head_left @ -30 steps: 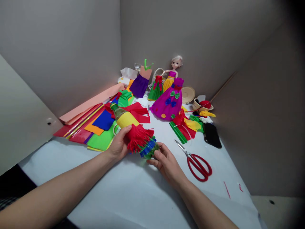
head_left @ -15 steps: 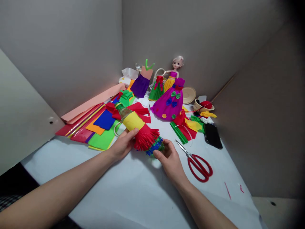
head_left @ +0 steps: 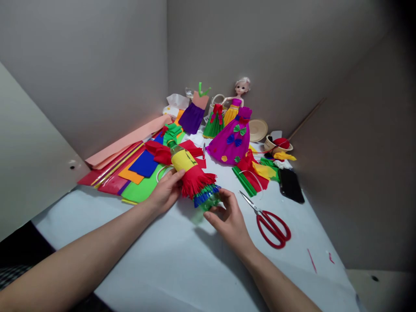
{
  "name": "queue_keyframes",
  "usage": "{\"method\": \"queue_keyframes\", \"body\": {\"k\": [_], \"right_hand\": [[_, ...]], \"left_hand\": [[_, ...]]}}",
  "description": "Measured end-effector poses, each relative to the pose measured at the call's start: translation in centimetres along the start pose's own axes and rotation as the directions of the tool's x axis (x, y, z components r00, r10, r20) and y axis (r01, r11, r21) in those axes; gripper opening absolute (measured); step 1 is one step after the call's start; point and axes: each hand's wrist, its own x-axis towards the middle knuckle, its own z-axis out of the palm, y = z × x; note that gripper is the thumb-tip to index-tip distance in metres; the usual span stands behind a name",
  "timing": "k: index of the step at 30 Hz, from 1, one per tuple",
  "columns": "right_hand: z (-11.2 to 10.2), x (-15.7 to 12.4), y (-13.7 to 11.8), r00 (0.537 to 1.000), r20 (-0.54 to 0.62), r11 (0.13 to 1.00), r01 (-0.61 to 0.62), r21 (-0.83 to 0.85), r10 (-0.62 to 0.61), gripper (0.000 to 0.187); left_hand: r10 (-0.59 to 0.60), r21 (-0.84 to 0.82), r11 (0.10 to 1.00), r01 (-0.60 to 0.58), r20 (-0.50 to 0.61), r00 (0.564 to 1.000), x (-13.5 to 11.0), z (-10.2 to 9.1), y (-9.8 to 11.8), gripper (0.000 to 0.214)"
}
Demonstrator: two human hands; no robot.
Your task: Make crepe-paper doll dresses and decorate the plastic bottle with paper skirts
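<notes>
Head | fringed bottle (head_left: 196,177) | tilted between both hands (head_left: 167,191) (head_left: 230,220) | base at right

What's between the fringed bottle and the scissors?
Head view: the right hand, at the base end of the fringed bottle; past it, white tabletop shows up to the scissors.

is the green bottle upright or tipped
Tipped: the paper-wrapped green bottle slants in the left hand, its neck toward the picture's upper left, its base near the right hand.
</notes>
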Motion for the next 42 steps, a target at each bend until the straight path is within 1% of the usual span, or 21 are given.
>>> {"method": "queue_keyframes", "body": {"k": [3, 6, 10, 13, 16, 21, 23, 25, 27, 30, 32, 36, 39, 42], "right_hand": [[0.0, -0.1, 0.1, 0.998, -0.01, 0.991, 0.063, -0.116, -0.064, 0.054], [0.1, -0.1, 0.2, 0.979, -0.005, 0.944, 0.196, -0.264, -0.204, 0.052], [0.1, -0.1, 0.4, 0.925, 0.04, 0.833, 0.359, -0.421, -0.378, 0.054], [0.1, -0.1, 0.4, 0.894, 0.061, 0.778, 0.418, -0.469, -0.444, 0.055], [0.1, -0.2, 0.3, 0.883, 0.068, 0.759, 0.437, -0.482, -0.465, 0.056], [0.1, -0.2, 0.1, 0.903, 0.062, 0.792, 0.404, -0.458, -0.424, 0.062], [-0.1, -0.2, -0.1, 0.898, 0.045, 0.79, 0.408, -0.458, -0.438, 0.061], [-0.3, -0.2, -0.3, 0.878, 0.015, 0.769, 0.428, -0.474, -0.479, 0.056], [-0.5, -0.2, -0.6, 0.85, -0.025, 0.741, 0.443, -0.506, -0.525, 0.046], [-0.8, -0.1, -1.0, 0.809, -0.072, 0.699, 0.454, -0.552, -0.583, 0.029], [-0.9, -0.1, -1.1, 0.793, -0.079, 0.684, 0.464, -0.564, -0.603, 0.021], [-0.7, 0.0, -1.4, 0.79, -0.046, 0.67, 0.487, -0.561, -0.612, 0.02], [-0.7, 0.0, -1.6, 0.792, 0.007, 0.657, 0.512, -0.553, -0.61, 0.023], [-0.8, -0.1, -1.7, 0.801, 0.037, 0.669, 0.522, -0.529, -0.597, 0.014]], "left_hand": [[-0.062, -0.016, 0.998, 0.062, -0.016, 0.998, 0.2, -0.1, 0.1, 0.032], [-0.125, -0.043, 0.991, 0.124, -0.014, 0.992, 0.2, 0.0, 0.2, 0.032], [-0.114, -0.072, 0.991, 0.113, 0.004, 0.994, 0.0, 0.1, 0.3, 0.028], [-0.112, -0.057, 0.992, 0.111, 0.001, 0.994, -0.1, 0.1, 0.4, 0.027], [-0.103, -0.036, 0.994, 0.103, 0.001, 0.995, -0.3, 0.1, 0.4, 0.031], [-0.086, -0.025, 0.996, 0.085, -0.004, 0.996, -0.2, -0.1, 0.3, 0.032], [-0.074, -0.023, 0.997, 0.074, 0.012, 0.997, 0.0, -0.3, 0.2, 0.033], [-0.057, -0.019, 0.998, 0.058, 0.034, 0.998, 0.1, -0.5, 0.1, 0.034], [-0.041, -0.004, 0.999, 0.041, 0.046, 0.998, 0.1, -0.6, -0.1, 0.036], [-0.028, 0.047, 0.999, 0.025, 0.064, 0.998, -0.3, -0.3, -0.3, 0.045], [-0.035, 0.083, 0.996, 0.03, 0.061, 0.997, -0.7, 0.1, -0.4, 0.05], [-0.061, 0.155, 0.987, 0.053, 0.045, 0.997, -1.4, 0.7, -0.5, 0.054], [-0.079, 0.201, 0.978, 0.061, 0.083, 0.993, -1.7, 0.8, -0.5, 0.057], [-0.113, 0.256, 0.964, 0.076, 0.131, 0.985, -1.9, 0.6, -0.7, 0.06]]}}
